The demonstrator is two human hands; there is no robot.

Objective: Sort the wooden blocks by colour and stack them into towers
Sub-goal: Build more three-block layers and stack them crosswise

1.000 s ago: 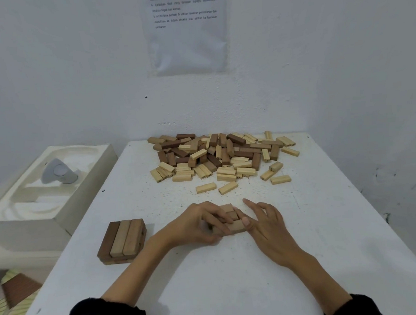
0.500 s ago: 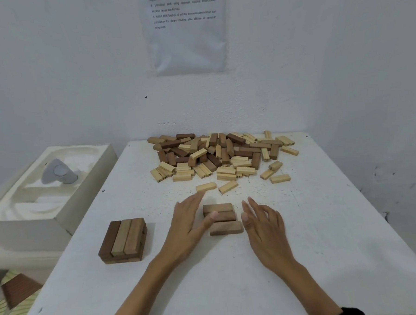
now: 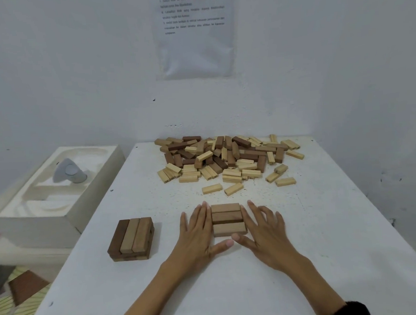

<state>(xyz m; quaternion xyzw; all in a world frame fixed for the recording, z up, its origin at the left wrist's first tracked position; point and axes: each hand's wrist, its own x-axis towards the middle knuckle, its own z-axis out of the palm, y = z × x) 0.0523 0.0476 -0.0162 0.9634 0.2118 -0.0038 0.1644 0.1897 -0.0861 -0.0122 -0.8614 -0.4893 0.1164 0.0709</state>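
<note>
Three brown blocks (image 3: 228, 219) are being pressed into a row on the white surface (image 3: 327, 247) between the left hand (image 3: 197, 232) and the right hand (image 3: 266, 233), each grip released, fingers flat. Seemingly light, stiff and smooth, the row is best being clamped at its short ends.

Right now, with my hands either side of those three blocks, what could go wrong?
The left hand and right hand flank the three blocks; uneven pressure could skew the row and give a crooked base. On the stack to the left, a dark block lies beside lighter ones on top, so colours may be mixed there.
</note>
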